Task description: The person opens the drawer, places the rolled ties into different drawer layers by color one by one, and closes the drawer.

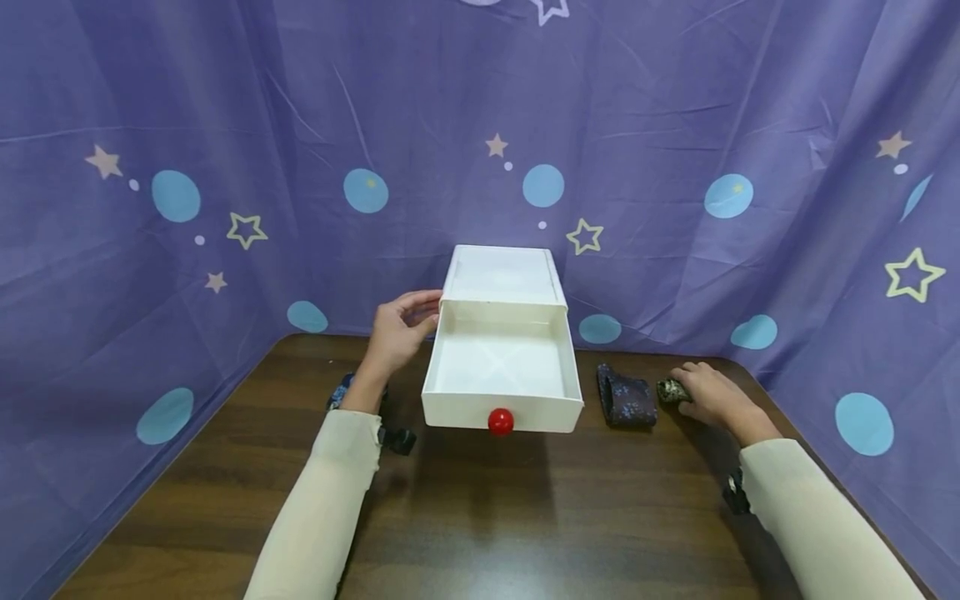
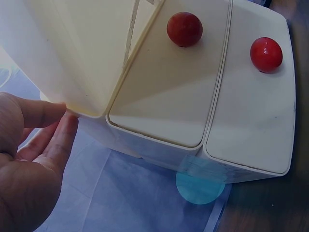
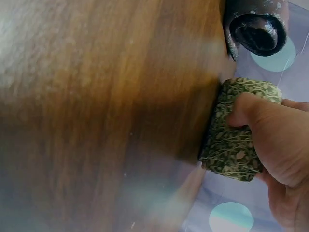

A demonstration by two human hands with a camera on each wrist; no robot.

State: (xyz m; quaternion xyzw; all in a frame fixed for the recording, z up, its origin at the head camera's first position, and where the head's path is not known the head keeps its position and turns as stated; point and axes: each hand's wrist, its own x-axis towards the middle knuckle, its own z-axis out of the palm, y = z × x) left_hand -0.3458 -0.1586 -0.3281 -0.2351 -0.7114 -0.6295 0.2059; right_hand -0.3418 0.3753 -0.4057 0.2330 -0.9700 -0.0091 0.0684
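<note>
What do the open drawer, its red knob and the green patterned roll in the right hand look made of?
Open drawer: probably white plastic, smooth satin finish; thin, evenly formed walls suggest moulding.
Red knob: glossy, with a bright highlight; plastic or painted wood, I can't tell which.
Green patterned roll: likely printed fabric, matte; it has soft, rounded edges. Fibre unclear.

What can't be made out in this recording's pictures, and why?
Head: lower drawers, hidden by the open drawer.
Head: middle of the blue item, behind the left forearm.
Head: part of the green roll, covered by the right grip.
Left wrist: open drawer's front, cut off by the frame edge.
</note>
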